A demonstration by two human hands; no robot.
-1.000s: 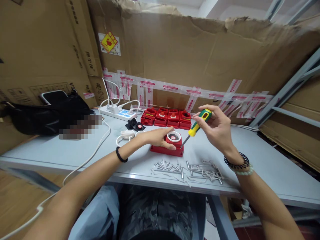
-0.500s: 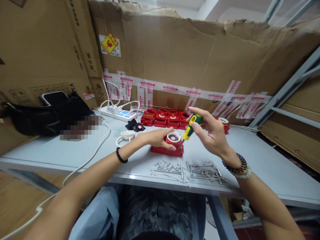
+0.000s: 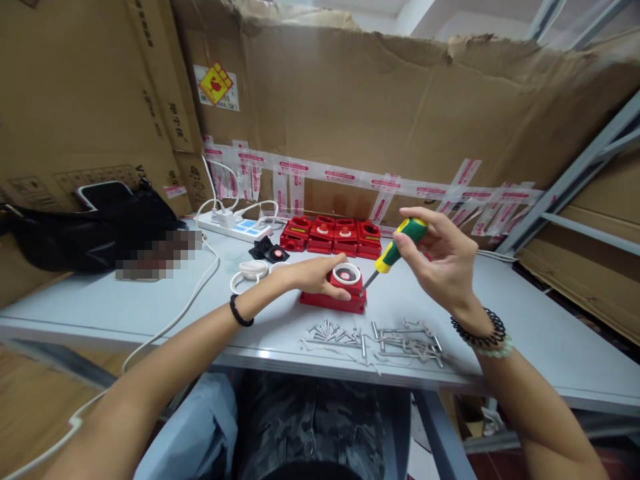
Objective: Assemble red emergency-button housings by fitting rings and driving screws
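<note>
I have my left grip (image 3: 320, 275) clasped on the red box (image 3: 333, 303), near the middle of the worktop (image 3: 555, 327). My right grip (image 3: 445, 260) is wrapped around the screwdriver (image 3: 395, 252), its shaft slanting down to the box's right end. Screws (image 3: 327, 330) and rods (image 3: 410, 345) lie by the near edge; red cases (image 3: 333, 240) stand in a row toward the far edge.

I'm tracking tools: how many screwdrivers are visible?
1: the green-and-yellow screwdriver in the right hand, its tip at the red box held by the left hand.
</note>
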